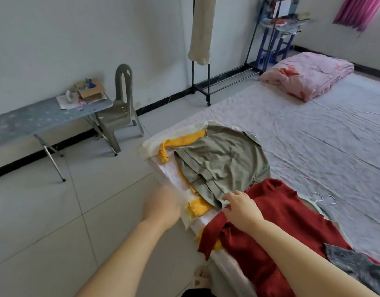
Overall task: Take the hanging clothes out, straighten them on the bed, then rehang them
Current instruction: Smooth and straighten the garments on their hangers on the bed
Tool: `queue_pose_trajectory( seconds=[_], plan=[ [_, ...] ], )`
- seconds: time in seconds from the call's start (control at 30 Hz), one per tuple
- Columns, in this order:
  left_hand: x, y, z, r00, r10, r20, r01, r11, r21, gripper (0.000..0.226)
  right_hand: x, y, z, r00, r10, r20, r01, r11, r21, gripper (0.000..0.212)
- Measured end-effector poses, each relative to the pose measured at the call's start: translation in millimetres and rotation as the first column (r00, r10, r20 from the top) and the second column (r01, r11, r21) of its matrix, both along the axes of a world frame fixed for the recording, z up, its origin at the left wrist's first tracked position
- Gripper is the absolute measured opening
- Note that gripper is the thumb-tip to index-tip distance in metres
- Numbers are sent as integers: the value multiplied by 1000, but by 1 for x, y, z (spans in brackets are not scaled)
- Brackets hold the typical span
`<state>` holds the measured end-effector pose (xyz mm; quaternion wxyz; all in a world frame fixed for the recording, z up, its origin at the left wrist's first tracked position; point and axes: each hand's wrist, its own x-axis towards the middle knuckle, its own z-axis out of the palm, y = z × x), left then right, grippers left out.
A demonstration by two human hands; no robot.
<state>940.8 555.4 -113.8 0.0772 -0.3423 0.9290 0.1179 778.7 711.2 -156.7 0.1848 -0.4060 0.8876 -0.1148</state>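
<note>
An olive-green shirt (219,163) lies spread on the near corner of the bed (313,136), over a yellow garment (184,142) and a white one (154,146). A dark red garment (268,228) lies nearer to me, partly over the olive shirt's hem. My right hand (240,209) rests palm down where the olive hem meets the red cloth, fingers bent onto the fabric. My left hand (161,209) is blurred at the bed's edge beside the white garment; its fingers cannot be made out. Two wire hanger hooks (325,199) poke out past the red garment. A beige garment (201,33) hangs on the black clothes rack (201,82).
A folded pink floral quilt (309,76) sits at the far end of the bed. An ironing board (34,121) with a cardboard box and a grey plastic chair (118,112) stand by the left wall. A dark patterned cloth (356,266) lies at the lower right. My slippered foot (201,277) is on the tiled floor.
</note>
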Motion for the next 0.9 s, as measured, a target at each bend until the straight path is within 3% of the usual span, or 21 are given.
queue_pose_trajectory(
  seconds=[0.33,0.57,0.73,0.9],
  plan=[
    [-86,-126,7,996,-81,48,79,996,34,41,-73,-113,8,998,-60,19,59,997,49,38],
    [-169,-214,-16,953,-301,25,297,949,102,43,-116,-165,-7,952,-304,15,304,952,33,35],
    [-225,-287,-22,874,-486,7,482,870,104,42,-129,-217,-16,864,-501,48,498,865,59,35],
    [-262,-324,-28,806,-591,25,583,801,140,39,-128,-245,-21,798,-599,65,592,799,107,37]
  ],
)
